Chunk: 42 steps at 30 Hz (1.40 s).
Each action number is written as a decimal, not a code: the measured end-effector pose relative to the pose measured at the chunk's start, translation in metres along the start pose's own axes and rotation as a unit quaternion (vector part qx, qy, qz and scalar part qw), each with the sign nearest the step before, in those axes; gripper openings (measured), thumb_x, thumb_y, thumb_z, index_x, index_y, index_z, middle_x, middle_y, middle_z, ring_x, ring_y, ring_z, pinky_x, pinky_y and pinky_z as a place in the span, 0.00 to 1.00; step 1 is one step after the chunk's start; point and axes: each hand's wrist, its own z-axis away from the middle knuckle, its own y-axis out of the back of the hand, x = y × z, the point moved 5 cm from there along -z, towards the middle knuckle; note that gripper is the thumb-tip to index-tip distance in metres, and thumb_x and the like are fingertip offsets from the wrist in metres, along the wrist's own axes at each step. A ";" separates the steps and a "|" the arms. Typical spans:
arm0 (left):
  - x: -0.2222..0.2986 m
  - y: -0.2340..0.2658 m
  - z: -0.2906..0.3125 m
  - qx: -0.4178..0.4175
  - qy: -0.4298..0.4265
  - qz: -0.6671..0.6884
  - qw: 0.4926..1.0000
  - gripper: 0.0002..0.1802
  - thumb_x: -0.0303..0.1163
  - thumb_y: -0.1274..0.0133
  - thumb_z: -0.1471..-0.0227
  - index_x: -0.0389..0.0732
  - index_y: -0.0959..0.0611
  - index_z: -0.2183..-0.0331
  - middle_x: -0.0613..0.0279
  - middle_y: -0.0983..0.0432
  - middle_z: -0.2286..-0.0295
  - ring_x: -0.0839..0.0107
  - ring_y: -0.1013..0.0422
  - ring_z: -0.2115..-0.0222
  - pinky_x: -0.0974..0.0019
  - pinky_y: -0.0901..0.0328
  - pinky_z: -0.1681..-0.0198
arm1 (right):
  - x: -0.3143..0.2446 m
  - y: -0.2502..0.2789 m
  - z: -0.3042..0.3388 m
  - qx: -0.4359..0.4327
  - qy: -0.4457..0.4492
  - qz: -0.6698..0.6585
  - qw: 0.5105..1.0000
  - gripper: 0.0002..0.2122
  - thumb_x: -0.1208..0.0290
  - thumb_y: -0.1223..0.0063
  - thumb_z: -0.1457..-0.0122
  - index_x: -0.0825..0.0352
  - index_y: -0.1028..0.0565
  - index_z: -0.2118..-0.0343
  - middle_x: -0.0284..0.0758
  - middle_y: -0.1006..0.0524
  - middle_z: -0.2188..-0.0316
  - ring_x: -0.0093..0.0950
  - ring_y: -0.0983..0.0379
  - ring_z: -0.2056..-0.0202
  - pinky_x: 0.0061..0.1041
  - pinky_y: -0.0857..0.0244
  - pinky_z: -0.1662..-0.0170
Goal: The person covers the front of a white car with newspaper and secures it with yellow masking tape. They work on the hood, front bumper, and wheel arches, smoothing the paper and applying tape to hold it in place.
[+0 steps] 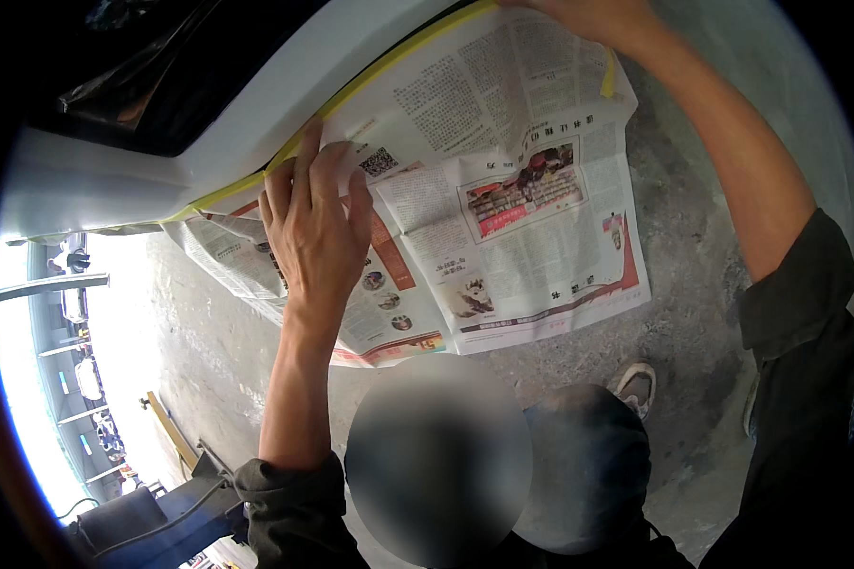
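Note:
A sheet of newspaper (531, 256) hangs creased from a white vehicle body panel (285, 71), its upper edge held along a strip of yellow masking tape (380, 66). My left hand (318, 213) lies on the newspaper with fingers stretched, the fingertips at the tape line. At the top, my right hand (593, 17) is by the far end of the tape; its fingers are partly cut off by the picture edge. Below that hand a short loose piece of yellow tape (608, 76) hangs at the newspaper's right side.
A dark glossy part (133, 95) of the vehicle is at upper left. Grey concrete floor (683, 313) lies under the newspaper. My knee (588, 465) and a shoe (637, 389) are below. Dark equipment with a cable (161, 522) stands at lower left, near a yellowish bar (173, 431).

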 end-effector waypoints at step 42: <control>0.046 -0.013 -0.040 -0.066 -0.037 -0.051 0.996 0.22 0.33 0.39 0.48 0.44 0.26 0.52 0.50 0.34 0.41 0.52 0.32 0.50 0.46 0.32 0.49 | 0.058 0.003 -0.004 0.049 -0.038 -0.053 0.997 0.11 0.58 0.39 0.49 0.60 0.15 0.70 0.40 0.18 0.70 0.40 0.20 0.64 0.41 0.28 0.61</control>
